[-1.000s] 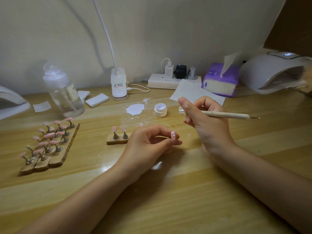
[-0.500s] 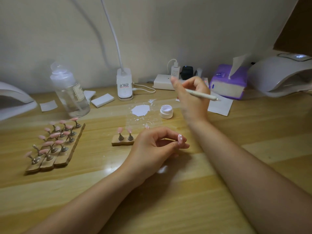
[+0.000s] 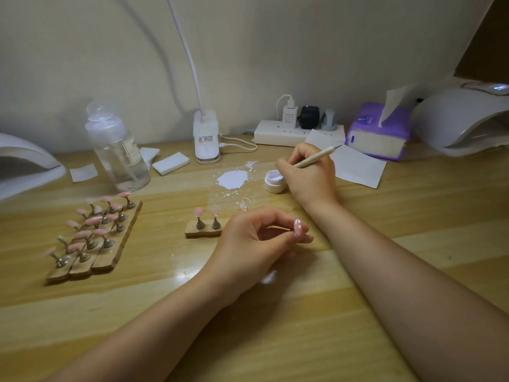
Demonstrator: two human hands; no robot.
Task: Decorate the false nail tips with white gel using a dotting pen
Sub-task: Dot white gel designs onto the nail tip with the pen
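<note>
The right hand, just right of the frame's centre, pinches the pen between thumb and curled fingers, its lower tip down in the open gel pot and its upper end slanting up to the right. The pot sits touching that hand's left side, just right of a white splash on the desk. Below, at centre, the left hand rests on the desk with its fingers curled, pinching the thin stem of a pink nail tip (three white dots show on it) that faces up at the fingertips. Just left of this hand stands a small holder with two pink tips upright. At lower left, well apart, a larger rack carries many pink tips. Across the top of the desk, left to right, stand a clear bottle, a lamp base, a power strip, a purple tissue pack, and a white nail lamp at the right edge.
</note>
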